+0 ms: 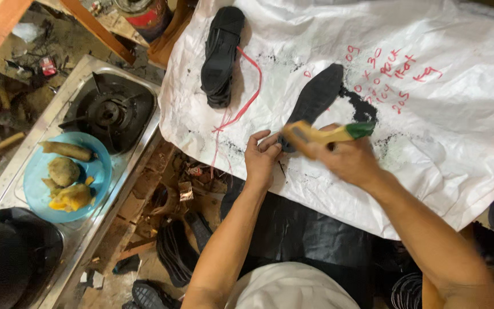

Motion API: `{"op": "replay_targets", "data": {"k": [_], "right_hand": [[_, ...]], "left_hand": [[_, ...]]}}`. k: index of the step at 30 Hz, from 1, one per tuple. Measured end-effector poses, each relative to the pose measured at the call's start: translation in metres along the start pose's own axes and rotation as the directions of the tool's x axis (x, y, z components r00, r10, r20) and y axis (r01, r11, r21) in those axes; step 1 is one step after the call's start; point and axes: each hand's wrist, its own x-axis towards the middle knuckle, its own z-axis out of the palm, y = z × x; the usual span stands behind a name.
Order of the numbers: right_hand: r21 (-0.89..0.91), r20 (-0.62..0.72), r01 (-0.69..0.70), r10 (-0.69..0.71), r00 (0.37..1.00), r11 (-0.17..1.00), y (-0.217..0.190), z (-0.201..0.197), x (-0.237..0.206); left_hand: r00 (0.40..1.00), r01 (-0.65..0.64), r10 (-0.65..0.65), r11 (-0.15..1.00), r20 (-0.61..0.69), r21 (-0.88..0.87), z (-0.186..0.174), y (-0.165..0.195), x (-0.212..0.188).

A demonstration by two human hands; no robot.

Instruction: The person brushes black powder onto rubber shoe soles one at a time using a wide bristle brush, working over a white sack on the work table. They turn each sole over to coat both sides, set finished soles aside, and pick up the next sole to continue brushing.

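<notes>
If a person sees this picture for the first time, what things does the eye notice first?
First, the two hands at centre: the left hand pins the flat black shoe sole on the white woven sheet, while the right hand grips a yellow brush with green end. Far left, a blue plate of food rests on the steel stove.

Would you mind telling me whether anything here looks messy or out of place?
Yes: black smears stain the white sheet around the sole that the left hand steadies, and a plate of food sits right beside the stove burner.
</notes>
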Motion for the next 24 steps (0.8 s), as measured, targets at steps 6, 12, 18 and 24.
{"op": "replay_targets", "data": {"k": [6, 12, 18, 24], "right_hand": [[-0.337, -0.123, -0.093, 0.054, 0.991, 0.937, 0.019, 0.007, 0.029], [-0.189, 0.244, -0.032, 0.078, 0.967, 0.982, 0.024, 0.019, 0.06], [-0.256, -0.209, -0.248, 0.197, 0.958, 0.934, 0.065, 0.016, 0.102], [-0.234, -0.31, -0.273, 0.195, 0.931, 0.933, 0.071, -0.01, 0.103]], "left_hand": [[0.998, 0.01, -0.007, 0.999, -0.062, 0.046, -0.023, 0.008, -0.011], [0.997, -0.057, 0.061, 0.994, -0.039, 0.095, -0.032, 0.004, -0.011], [0.989, -0.138, 0.145, 0.951, -0.004, 0.278, -0.037, 0.006, -0.014], [0.991, -0.11, 0.128, 0.924, -0.024, 0.367, -0.027, 0.026, -0.023]]}}
